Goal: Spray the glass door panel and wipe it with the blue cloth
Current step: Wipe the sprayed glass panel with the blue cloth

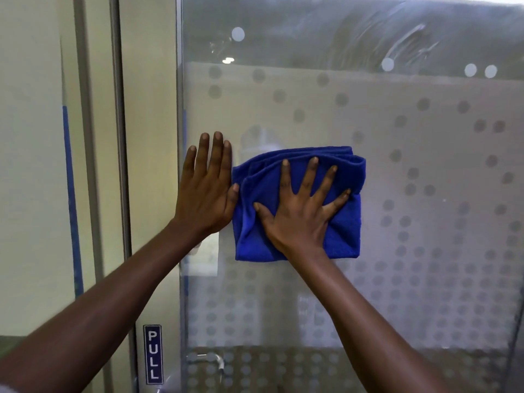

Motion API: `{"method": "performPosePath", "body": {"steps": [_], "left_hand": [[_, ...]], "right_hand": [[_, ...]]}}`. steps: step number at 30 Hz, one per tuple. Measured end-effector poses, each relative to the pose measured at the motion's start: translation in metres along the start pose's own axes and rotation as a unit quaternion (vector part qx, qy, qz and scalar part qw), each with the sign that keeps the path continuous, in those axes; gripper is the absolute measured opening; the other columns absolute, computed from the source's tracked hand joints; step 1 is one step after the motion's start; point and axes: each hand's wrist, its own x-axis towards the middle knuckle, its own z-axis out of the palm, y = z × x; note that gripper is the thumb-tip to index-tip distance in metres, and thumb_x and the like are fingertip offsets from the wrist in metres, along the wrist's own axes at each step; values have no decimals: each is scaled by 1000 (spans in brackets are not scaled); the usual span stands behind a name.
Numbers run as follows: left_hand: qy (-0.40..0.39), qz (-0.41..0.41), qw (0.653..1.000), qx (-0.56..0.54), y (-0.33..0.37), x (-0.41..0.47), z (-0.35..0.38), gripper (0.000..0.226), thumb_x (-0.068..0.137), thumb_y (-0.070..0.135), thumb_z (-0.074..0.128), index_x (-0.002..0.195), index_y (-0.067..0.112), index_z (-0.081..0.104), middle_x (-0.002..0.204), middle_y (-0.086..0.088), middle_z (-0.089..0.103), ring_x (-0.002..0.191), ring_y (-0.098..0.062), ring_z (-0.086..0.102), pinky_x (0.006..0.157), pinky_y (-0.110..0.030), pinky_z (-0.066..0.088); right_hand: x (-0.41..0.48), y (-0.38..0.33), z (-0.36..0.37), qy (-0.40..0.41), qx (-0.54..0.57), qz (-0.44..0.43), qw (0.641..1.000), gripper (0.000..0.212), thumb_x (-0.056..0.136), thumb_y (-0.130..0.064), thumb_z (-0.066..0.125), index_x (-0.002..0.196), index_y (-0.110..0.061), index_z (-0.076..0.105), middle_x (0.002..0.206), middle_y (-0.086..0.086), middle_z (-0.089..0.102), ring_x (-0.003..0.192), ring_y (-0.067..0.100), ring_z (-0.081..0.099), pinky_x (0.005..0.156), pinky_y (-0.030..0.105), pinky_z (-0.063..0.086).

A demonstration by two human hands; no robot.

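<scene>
The glass door panel fills the right of the head view, frosted with rows of grey dots and streaked with wet smears near its top. A folded blue cloth lies flat against the glass at mid-height. My right hand presses on the cloth with its fingers spread wide. Just left of the cloth, my left hand rests flat on the glass near the door's edge, fingers together, its thumb touching the cloth's left edge. No spray bottle is in sight.
The door's metal frame edge runs vertically left of my left hand. A blue PULL sign sits low on the frame, with a metal door handle beside it. Cream wall panels and another frame post stand at the left.
</scene>
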Motion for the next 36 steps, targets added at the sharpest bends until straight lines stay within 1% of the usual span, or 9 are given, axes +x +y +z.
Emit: {"method": "performPosePath", "body": {"steps": [9,13,16,18,21,27,30,33,36], "left_hand": [[7,-2,999,35,1,0,4,77,99,51,26,153,-1,10,161,-26,12,149,-41,7,121,-52,5],[14,-2,999,38,1,0,7,82,96,51,38,154,2,8,162,-24,10,149,-42,4,121,-55,6],[40,36,998,30,0,0,9,72,96,48,43,155,14,19,161,-18,20,146,-49,9,116,-65,11],[42,73,995,45,0,-2,11,64,96,47,43,154,23,26,161,-13,24,144,-52,13,112,-72,12],[37,95,993,58,-1,-3,13,64,96,49,41,153,24,26,160,-12,25,144,-51,16,109,-76,12],[5,38,999,22,-1,-2,11,77,95,59,31,154,11,18,159,-27,19,146,-48,12,112,-72,9],[-2,29,999,29,-1,-1,10,90,91,70,31,152,5,16,156,-31,21,144,-50,13,111,-71,6],[-11,31,998,46,-1,-2,10,83,95,58,35,155,9,6,161,-26,14,147,-46,8,111,-74,8],[-22,36,998,49,0,-3,7,78,96,55,28,156,8,8,162,-24,12,148,-46,6,110,-75,7]], "right_hand": [[-64,48,17,-16,-31,-2,999,93,78,-80,38,152,-28,19,158,24,15,142,54,7,101,81,4],[-45,82,6,-7,-16,127,992,93,72,-71,43,151,-27,21,158,25,17,141,54,12,102,80,11],[-3,98,-9,10,12,226,974,88,76,-71,38,151,-30,17,159,22,14,143,51,11,104,77,11],[25,93,-16,28,20,251,968,87,77,-71,35,151,-30,15,160,21,13,143,50,10,104,78,11],[50,61,-19,36,15,189,981,87,76,-70,35,151,-29,14,160,21,12,143,52,9,104,79,9],[22,3,-2,34,-14,-62,997,87,79,-75,35,152,-31,17,161,18,13,144,51,6,103,79,2],[-14,11,11,30,-12,-102,994,84,82,-76,32,152,-33,18,161,16,13,145,49,5,103,79,3],[-59,33,21,10,-26,-119,993,83,82,-77,34,151,-33,23,161,15,13,145,49,6,103,80,5],[-91,72,21,-17,-46,-82,995,87,75,-76,47,149,-32,30,158,18,18,143,51,11,101,81,7]]}}
